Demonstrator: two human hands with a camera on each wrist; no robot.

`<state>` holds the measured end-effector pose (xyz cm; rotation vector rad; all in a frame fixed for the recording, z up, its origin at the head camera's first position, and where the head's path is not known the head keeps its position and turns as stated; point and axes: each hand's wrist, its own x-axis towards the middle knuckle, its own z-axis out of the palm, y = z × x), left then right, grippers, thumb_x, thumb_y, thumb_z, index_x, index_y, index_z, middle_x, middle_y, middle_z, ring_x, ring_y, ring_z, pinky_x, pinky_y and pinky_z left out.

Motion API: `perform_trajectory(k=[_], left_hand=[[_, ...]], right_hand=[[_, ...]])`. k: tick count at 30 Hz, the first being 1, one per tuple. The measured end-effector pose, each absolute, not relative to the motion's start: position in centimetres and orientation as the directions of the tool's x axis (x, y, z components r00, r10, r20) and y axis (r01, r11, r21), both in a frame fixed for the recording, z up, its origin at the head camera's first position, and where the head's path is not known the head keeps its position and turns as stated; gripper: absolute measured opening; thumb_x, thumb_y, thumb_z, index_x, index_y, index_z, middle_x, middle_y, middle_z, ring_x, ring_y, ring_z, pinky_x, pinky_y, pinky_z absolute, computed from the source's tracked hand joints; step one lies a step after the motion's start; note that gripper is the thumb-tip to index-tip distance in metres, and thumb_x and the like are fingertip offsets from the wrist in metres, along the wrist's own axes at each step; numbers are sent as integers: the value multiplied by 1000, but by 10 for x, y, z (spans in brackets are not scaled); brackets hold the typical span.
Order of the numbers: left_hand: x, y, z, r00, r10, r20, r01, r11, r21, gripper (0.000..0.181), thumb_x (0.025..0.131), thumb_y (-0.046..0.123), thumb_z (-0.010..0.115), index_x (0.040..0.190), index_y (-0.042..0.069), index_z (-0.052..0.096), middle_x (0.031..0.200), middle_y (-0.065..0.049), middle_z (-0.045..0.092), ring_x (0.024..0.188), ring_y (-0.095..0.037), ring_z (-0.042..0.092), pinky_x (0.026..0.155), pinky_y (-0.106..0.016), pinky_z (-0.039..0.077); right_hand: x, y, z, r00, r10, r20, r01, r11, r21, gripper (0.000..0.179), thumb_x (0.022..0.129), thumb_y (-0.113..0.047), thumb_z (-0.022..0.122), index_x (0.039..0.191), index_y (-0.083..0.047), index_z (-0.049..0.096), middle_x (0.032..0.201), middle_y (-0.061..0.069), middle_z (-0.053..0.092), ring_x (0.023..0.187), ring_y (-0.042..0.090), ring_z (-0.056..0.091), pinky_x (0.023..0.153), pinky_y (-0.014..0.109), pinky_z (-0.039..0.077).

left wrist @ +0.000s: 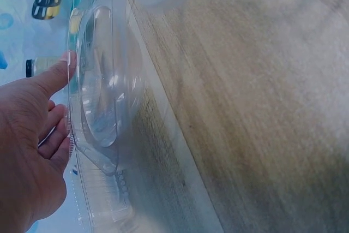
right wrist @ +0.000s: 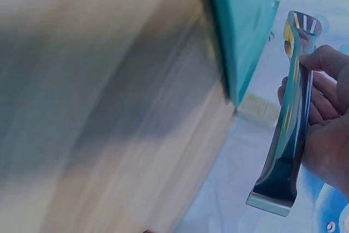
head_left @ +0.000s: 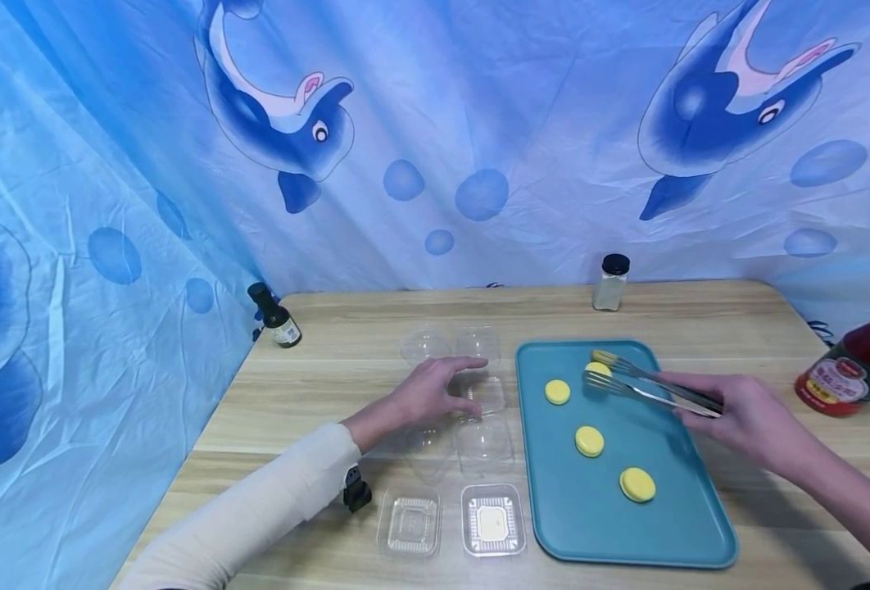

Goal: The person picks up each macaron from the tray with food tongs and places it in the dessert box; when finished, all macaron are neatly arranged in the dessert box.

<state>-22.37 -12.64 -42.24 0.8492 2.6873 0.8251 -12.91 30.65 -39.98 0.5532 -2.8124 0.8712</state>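
My right hand [head_left: 748, 414] grips metal tongs [right wrist: 289, 118] over the teal tray [head_left: 575, 524]. Their slotted ends are apart, one to each side of a yellow macaron [head_left: 598, 369] at the tray's far part in the head view. More yellow macarons [head_left: 589, 441] lie spread on the tray. To the left of the tray, my left hand [head_left: 431, 389] reaches over clear plastic boxes, thumb and index finger spread apart around a clear box base [head_left: 488, 395]. In the left wrist view the fingers lie right beside a clear domed lid [left wrist: 101, 80].
Two clear boxes [head_left: 492, 522] stand with open lids at the near edge, and further clear lids [head_left: 478, 342] lie behind the left hand. A dark bottle [head_left: 276, 317] stands back left, a black-capped jar [head_left: 611, 283] at the back, a red sauce bottle [head_left: 851, 369] at right.
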Motion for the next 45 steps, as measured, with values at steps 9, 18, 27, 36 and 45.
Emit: perform_trajectory(k=[9,18,27,36,45], left_hand=[[-224,-127,-422,-810,586,-24,471,674,569,85,84,32,90,158,17,51,161,0,50,151,-23,44,126,-41,33],[-224,-126,-423,-808,589,-25,477,678,559,86,84,34,90,158,17,51,161,0,50,151,-24,43,126,-43,33],[-224,-126,-422,-800,599,-27,489,677,550,86,85,35,89,159,15,49,162,-2,49,151,-26,43,126,-44,33],[-224,-127,-422,-807,590,-18,487,682,545,90,84,35,89,161,16,46,159,-3,53,150,-28,45,125,-48,33],[-225,-127,-422,-802,597,-2,505,681,530,99,84,36,90,164,10,37,156,-6,57,147,-29,49,126,-49,32]], right_hand=[[-145,269,-386,-914,-365,178,-397,715,-575,55,88,3,83,140,-4,69,99,6,73,71,10,57,48,24,46],[-160,234,-385,-871,-456,183,-461,628,-627,51,90,4,79,139,-6,71,107,8,75,54,7,46,43,24,40],[-172,206,-398,-832,-526,174,-493,559,-667,49,91,5,75,138,-5,71,101,5,78,44,4,39,41,22,38],[-179,186,-400,-825,-547,143,-491,568,-660,49,91,5,75,139,-4,70,98,8,79,41,5,36,41,23,37],[-185,172,-393,-826,-553,110,-485,596,-640,46,91,3,74,136,-3,71,102,9,78,42,7,41,42,23,37]])
